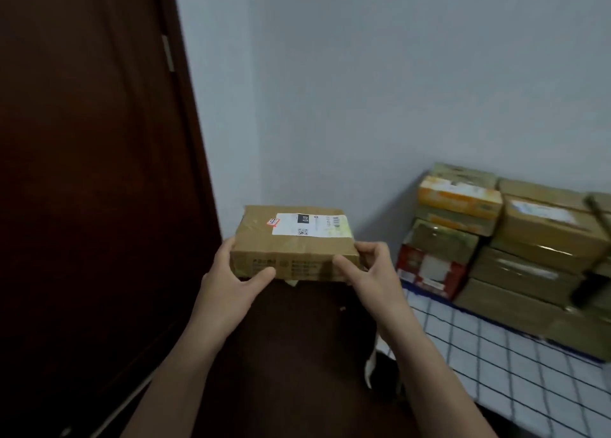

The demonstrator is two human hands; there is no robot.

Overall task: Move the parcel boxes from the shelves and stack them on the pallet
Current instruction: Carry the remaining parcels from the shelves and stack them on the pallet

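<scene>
Two sets of fingers [226, 246] clamp one parcel box [294, 239] by its short ends, thumbs pressed on the near face, the left hand [231, 282] at its left end and the right hand [370, 272] at its right; nothing shows beneath the parcel box, so it looks to be carried in the air by side pressure alone; if either hand eases, the smooth taped cardboard could slide down and out, one corner dropping first; a pale scrap [292, 283] hangs just under the parcel box, perhaps loose tape, and it might snag; to the right of the parcel box and lower, well apart, the stack of boxes [529, 239] stands on a checked cloth [496, 355], its tiers uneven, so a careless placing on a sloping top could tip the newcomer or nudge a neighbour off; a dark rod [595, 265] leans at the far right of that stack and could be knocked during the swing; left of the parcel box the dark door [82, 173] stands near, and an elbow could strike it.
</scene>
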